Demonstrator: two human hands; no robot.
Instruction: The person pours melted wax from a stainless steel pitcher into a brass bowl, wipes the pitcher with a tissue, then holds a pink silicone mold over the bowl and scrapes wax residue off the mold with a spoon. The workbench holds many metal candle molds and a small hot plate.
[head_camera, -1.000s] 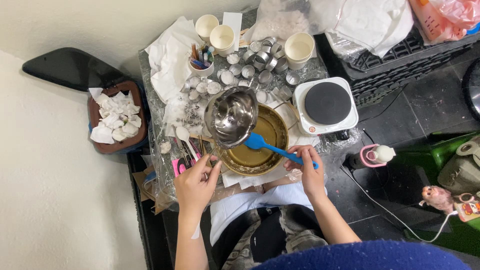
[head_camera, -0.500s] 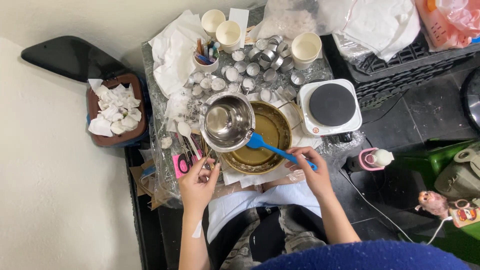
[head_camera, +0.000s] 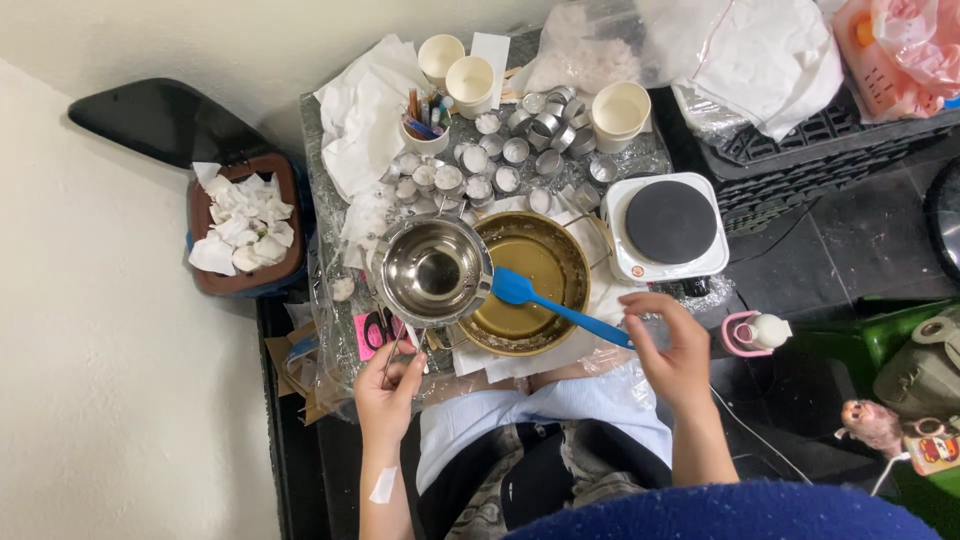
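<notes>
My left hand (head_camera: 388, 392) grips the thin handle of a steel pouring pot (head_camera: 434, 270), which hangs tilted over the left rim of a wide brass-coloured pan (head_camera: 550, 262). My right hand (head_camera: 672, 352) holds the handle of a blue spatula (head_camera: 545, 302); its blade rests at the pot's right rim, above the pan. Both hands are at the near edge of a small foil-covered table (head_camera: 330, 330).
Several small metal tins (head_camera: 500, 160) and paper cups (head_camera: 470, 85) crowd the back of the table. A white hotplate (head_camera: 668, 228) stands right of the pan. A brown bin (head_camera: 240, 232) of crumpled tissue sits on the left; black crates (head_camera: 800, 160) on the right.
The pot has shifted slightly left and lower over the pan's edge. My right hand has opened a little around the spatula handle, and the view has tilted slightly.
</notes>
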